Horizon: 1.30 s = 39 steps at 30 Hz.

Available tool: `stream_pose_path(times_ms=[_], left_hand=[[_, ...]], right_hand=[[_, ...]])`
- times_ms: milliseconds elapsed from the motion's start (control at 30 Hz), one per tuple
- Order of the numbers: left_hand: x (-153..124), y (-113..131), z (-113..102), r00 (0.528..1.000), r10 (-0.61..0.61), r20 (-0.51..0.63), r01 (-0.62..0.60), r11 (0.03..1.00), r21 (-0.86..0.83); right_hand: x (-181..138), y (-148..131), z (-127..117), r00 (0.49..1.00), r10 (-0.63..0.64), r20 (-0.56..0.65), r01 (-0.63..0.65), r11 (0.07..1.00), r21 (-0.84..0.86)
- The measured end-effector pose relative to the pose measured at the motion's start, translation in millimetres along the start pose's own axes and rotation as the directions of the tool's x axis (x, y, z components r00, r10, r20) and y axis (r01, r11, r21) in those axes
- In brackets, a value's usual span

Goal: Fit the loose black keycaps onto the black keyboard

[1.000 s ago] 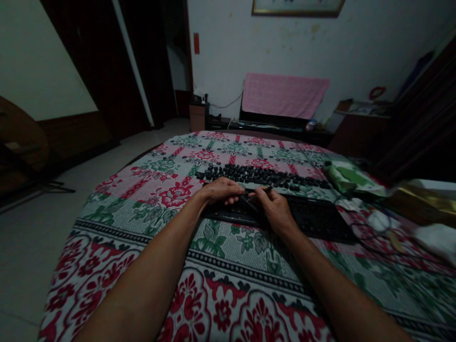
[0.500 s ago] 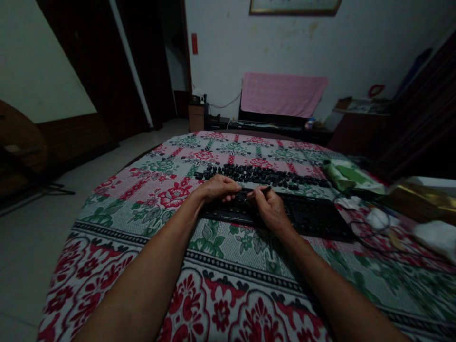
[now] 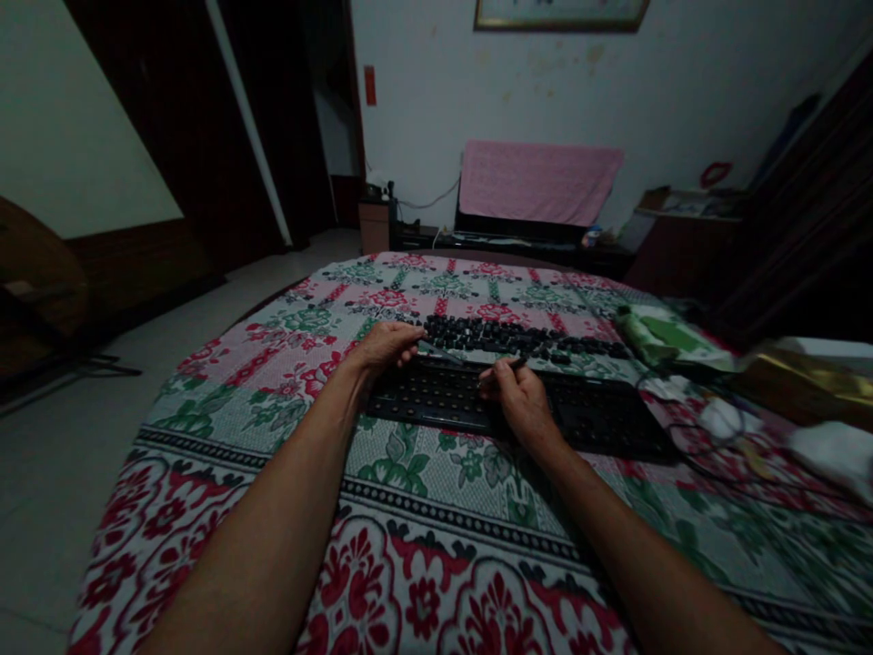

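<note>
A black keyboard [image 3: 436, 391] lies in front of me, its keycaps off and its rows of key sockets showing on the left part. Over its far left corner, my left hand [image 3: 388, 347] is closed in a pinch; what it holds, if anything, I cannot make out. A thin greyish strip [image 3: 442, 353] runs from near those fingertips along the keyboard's far edge. My right hand [image 3: 522, 400] rests over the keyboard's middle, closed around a thin dark stick-like tool [image 3: 519, 361]. Its working end is hidden by the fingers.
Loose black keycaps [image 3: 501, 335] lie in a long heap behind the keyboard. On the right are a cable [image 3: 709, 468], a green-and-white packet [image 3: 672, 338], crumpled white tissue [image 3: 729, 418] and a gold-coloured bag [image 3: 805, 382]. A patterned cloth [image 3: 436, 500] covers the table.
My left hand has moved left, away from the right hand, uncovering more of the keyboard's sockets and the thin strip. My right hand has barely moved.
</note>
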State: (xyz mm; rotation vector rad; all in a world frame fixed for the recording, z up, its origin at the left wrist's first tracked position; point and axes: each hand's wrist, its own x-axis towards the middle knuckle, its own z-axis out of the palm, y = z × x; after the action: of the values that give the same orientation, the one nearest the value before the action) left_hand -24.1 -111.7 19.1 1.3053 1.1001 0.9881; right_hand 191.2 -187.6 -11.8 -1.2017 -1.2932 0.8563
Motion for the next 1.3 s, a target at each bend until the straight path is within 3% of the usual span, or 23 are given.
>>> stream_pose_path(times_ms=[167,333,500,667,733,800,900,1000,1133,1300], left_hand=[[7,-4,3,0.993,0.008,-0.117,-0.009,1.0,-0.013],[12,-5,18,0.975,0.08,-0.21,-0.026,0.968,0.248],[19,-9,23,0.96,0.228,-0.161,-0.076,0.77,0.633],[23,-12,23,0.942,0.334,0.0,-0.203,0.571,0.796],[28,-12,21,0.94,0.341,-0.006,-0.21,0.591,0.779],[34,-9,15,0.946,0.316,-0.07,-0.18,0.694,0.697],[39,2,5,0.957,0.213,-0.197,-0.106,0.889,0.444],[38,9,0,0.961,0.147,-0.234,-0.086,0.964,0.253],[37,-2,8,0.976,0.136,-0.172,-0.072,0.939,0.337],[41,-17,16,0.97,0.238,-0.06,-0.14,0.737,0.662]], right_hand=[[-1,-4,2,1.0,0.027,-0.011,-0.027,0.999,0.034],[-1,-4,2,1.0,-0.003,0.006,0.003,1.0,-0.012],[-2,-5,1,1.0,0.004,0.013,-0.004,1.0,-0.009],[-3,-5,1,1.0,-0.006,0.022,0.006,1.0,-0.01],[-3,-5,1,1.0,-0.012,0.023,0.013,1.0,-0.019],[-3,-5,1,0.999,-0.016,0.03,0.016,1.0,-0.021],[-3,-4,0,0.999,-0.014,0.039,0.015,1.0,-0.018],[-2,-2,0,0.999,-0.017,0.043,0.018,1.0,-0.023],[-1,0,0,0.999,-0.034,0.042,0.036,0.998,-0.045],[-1,-1,0,0.998,-0.033,0.05,0.035,0.999,-0.042]])
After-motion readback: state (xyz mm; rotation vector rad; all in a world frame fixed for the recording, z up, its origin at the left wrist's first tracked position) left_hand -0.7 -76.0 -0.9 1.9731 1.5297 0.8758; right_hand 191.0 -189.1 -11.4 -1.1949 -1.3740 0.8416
